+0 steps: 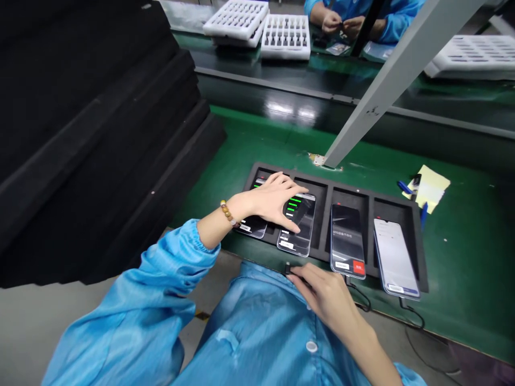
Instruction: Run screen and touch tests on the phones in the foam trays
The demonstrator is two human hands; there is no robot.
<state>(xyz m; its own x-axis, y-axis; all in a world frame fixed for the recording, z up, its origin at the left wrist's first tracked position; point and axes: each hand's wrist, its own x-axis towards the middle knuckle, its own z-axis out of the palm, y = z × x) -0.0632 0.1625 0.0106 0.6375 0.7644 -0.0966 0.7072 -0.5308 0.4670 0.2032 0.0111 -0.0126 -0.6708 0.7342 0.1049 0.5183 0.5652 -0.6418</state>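
The left hand (273,201) hides the middle of the first phone (255,229) and a bit of the second phone (300,236). Its fingers are spread wide over the second phone, the thumb well apart from the rest. I can't tell if they touch it.

The right hand (328,292) pinches a small black plug (287,268) between thumb and finger, by the bench's front edge. The fingers hide most of the plug, and its cord can't be made out.

Four phones sit in a row in the black tray (420,260), near the front edge of the green bench (462,268). The third phone (346,241) and fourth phone (396,257) have black cords at their low ends. The small words are hard to read.

A big black stack (100,134) covers the bench's left side. A gray post (398,75) stands behind the tray and blocks some of the far side. Yellow paper (432,185) lies by the tray's back right corner. Across the way, a person's hands (332,21) show, but the head is cut off.
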